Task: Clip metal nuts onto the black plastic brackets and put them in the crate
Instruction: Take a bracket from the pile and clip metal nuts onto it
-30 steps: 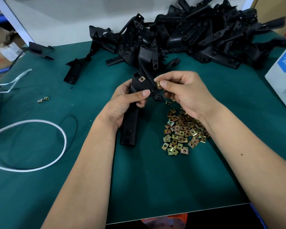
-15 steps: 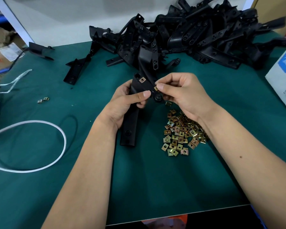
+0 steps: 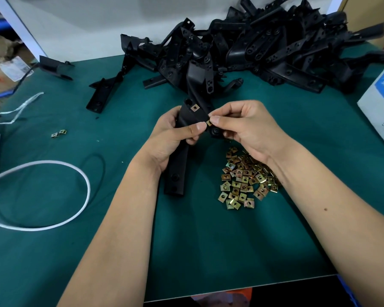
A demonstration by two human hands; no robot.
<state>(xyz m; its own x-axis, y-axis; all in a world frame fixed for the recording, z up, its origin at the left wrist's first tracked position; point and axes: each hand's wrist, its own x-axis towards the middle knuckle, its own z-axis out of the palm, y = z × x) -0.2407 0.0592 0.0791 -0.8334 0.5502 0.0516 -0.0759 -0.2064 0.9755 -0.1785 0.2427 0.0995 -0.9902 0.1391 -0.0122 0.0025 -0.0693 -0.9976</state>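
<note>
Between my right thumb and forefinger (image 3: pixel 217 119) I pinch a nut (image 3: pixel 208 123) against the bracket (image 3: pixel 187 120); my left hand (image 3: pixel 171 138) wraps the bracket, held over the green table (image 3: pixel 208 251) beside the loose nuts (image 3: pixel 244 182).

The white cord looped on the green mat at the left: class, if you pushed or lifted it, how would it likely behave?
The white cord lies in a loose open curve, so it is probably floppy and would sag when lifted. It looks thin, so likely light. Pushed, it would probably bend and slide across the green mat instead of moving as one piece.
</note>
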